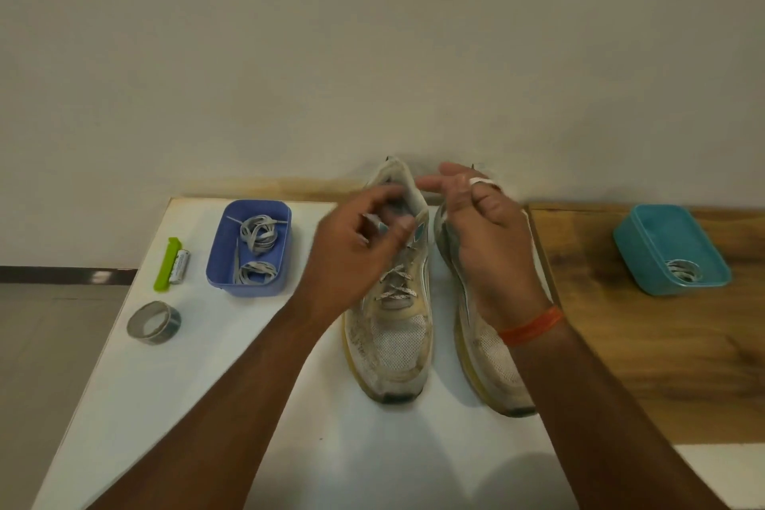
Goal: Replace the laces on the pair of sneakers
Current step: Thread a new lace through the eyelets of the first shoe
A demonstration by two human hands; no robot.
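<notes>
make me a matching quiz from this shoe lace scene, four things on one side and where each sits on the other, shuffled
Things:
1. blue tub
2. teal tub
3. tape roll
4. battery

Places:
A. on the wooden surface, far right
B. beside the green clip
C. on the white table, nearest its left edge
D. just left of the sneakers, holding grey laces

Pairs: 1-D, 2-A, 3-C, 4-B

No legible text; print on battery (181, 266) too blurred.
</notes>
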